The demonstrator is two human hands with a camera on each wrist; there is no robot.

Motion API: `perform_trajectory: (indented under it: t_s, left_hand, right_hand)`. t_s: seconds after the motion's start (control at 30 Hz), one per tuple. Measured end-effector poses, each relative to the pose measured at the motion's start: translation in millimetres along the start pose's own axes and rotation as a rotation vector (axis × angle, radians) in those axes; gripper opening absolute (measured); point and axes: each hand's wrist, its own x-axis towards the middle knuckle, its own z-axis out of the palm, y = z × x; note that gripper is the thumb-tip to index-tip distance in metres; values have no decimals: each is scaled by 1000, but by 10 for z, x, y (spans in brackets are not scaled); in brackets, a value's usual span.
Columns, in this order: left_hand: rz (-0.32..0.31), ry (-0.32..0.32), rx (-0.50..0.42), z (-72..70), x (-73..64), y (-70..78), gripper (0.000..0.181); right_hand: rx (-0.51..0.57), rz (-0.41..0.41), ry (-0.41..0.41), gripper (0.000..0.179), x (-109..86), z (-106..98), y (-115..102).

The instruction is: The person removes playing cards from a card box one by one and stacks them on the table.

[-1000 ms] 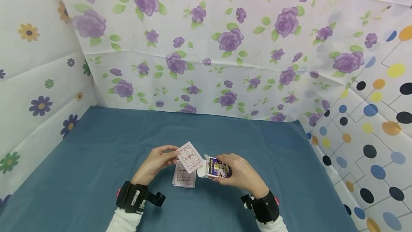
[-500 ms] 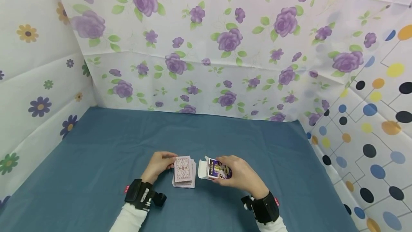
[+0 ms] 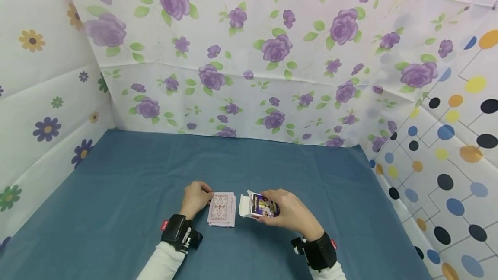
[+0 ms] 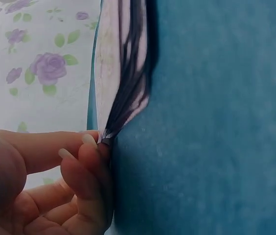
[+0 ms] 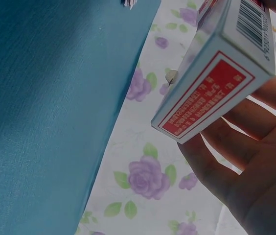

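A stack of playing cards [image 3: 220, 209] with red patterned backs lies face down on the blue cloth, its edges slightly uneven. At its far left corner, my left hand [image 3: 196, 200] pinches card edges between thumb and fingers. The left wrist view has these fingertips [image 4: 91, 140] at the end of the fanned card edges [image 4: 123, 68]; how many cards they hold, I cannot tell. To the right of the stack, my right hand [image 3: 289, 211] grips a purple and white card box [image 3: 264, 205] above the cloth. Its open flap [image 3: 244, 205] points left. A barcode and red panel [image 5: 206, 95] show in the right wrist view.
Blue cloth [image 3: 155, 163] covers the table. A floral curtain [image 3: 249, 46] hangs along the back, with a flower-print sheet [image 3: 46, 77] on the left and a dotted one [image 3: 447, 185] on the right. Black straps with cameras [image 3: 180, 232] sit on both wrists.
My left hand has brought a raised card down from above the stack and lined it up on top. The right hand and the card box have stayed nearly still.
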Motion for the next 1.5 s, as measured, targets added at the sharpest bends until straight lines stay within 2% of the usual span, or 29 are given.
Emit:
perform_trajectory:
  t_s: [0.27,0.4,0.47,0.57,0.8,0.93,1.0,1.17,1.5]
  left_hand:
    - [45,15,7,18,-30,14,7]
    - [134,61,64,-1,-76,56,11]
    - [189,57,82,-17,-124,110,14]
    - [258,-5,58,-40,-207,241,18]
    - [390,-129,-10,-56,-445,612,11]
    - [446,-192,-13,-14,-561,727,7]
    - [448,-204,8,16,-598,744,5]
    - [395,-250,41,72,-636,713,14]
    - [352,-386,-86,101,-588,642,18]
  right_hand:
    - [7,3,-6,62,7,2,-13]
    - [-10,-6,4,61,14,1,-17]
    - [-14,-6,6,62,15,2,-19]
    - [-13,-6,4,62,16,3,-22]
    - [0,-33,11,62,21,3,-25]
    - [15,-45,14,61,29,3,-37]
    - [23,-49,18,61,32,6,-51]
    - [33,-57,27,62,23,9,-82]
    - [35,-74,51,63,16,-36,-122]
